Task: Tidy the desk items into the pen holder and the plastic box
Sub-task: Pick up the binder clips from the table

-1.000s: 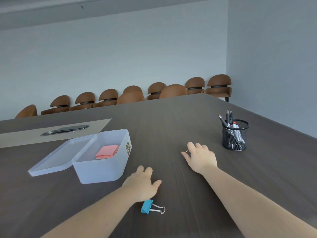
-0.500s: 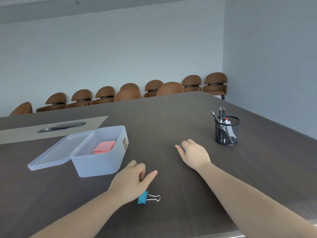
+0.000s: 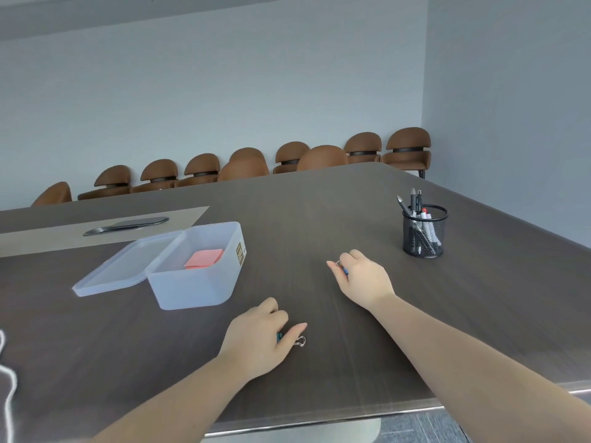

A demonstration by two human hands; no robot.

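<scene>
While the left hand [image 3: 256, 337] pinches a blue clip [image 3: 289, 338] on the dark woodgrain table [image 3: 319, 219] near the translucent box [image 3: 195, 270], the right hand [image 3: 364, 276] grasps another clip [image 3: 341, 267], left of the mesh holder [image 3: 422, 233].

Mtg room: long conf table [image 3: 319, 219], row of chairs [image 3: 406, 148] by wall.
</scene>
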